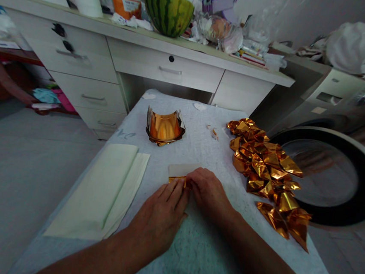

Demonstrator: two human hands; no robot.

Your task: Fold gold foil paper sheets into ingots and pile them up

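A small foil-faced sheet (184, 170) lies at the middle of the cloth-covered table, its far part pale and its near edge gold and folded. The fingers of my left hand (162, 212) press down on that gold edge. At the sheet's right end, my right hand (211, 194) pinches the same edge, fingers closed. Behind them stands a curved stack of gold foil sheets (164, 127). Many folded gold foil pieces (264, 162) are heaped along the right side. To the left lie pale yellow paper sheets (100, 185), flat and layered.
Tiny scraps (214, 133) lie near the back of the table (192, 241). Beyond it is a white drawer desk (189, 71) holding a cut watermelon (169, 8), bags and a white roll. The open round door (320, 176) of a washing machine borders the right side.
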